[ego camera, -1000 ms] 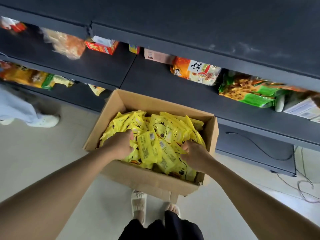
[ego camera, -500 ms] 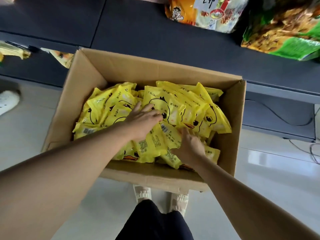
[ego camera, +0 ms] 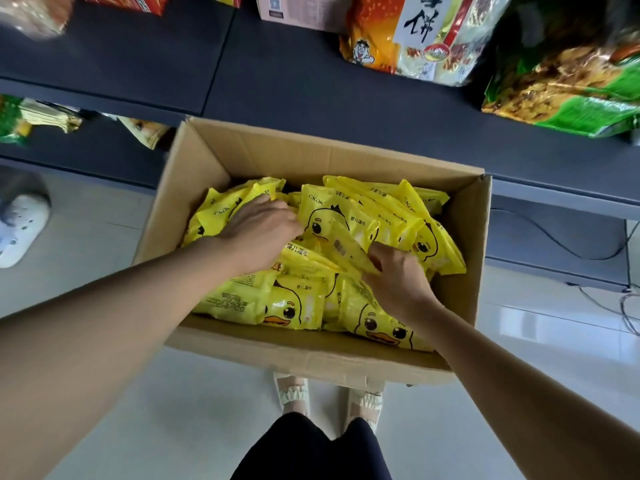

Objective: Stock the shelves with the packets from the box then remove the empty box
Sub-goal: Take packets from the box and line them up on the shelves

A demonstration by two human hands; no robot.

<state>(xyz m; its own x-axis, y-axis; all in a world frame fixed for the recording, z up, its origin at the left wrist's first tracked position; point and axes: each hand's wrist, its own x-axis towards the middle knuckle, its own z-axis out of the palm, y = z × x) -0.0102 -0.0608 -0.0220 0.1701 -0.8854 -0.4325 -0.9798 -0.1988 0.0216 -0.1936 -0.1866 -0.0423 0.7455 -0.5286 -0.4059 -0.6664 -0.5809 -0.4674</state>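
Your left hand and right hand are both gripping yellow duck-print plastic packets. The brown cardboard box is sitting nearly full, so stocking is barely beginning.

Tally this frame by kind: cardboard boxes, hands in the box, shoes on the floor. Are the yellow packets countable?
cardboard box: 1
Hands in it: 2, left hand and right hand
shoes: 3
Total: 6
yellow packets: piled and overlapping, no exact count.
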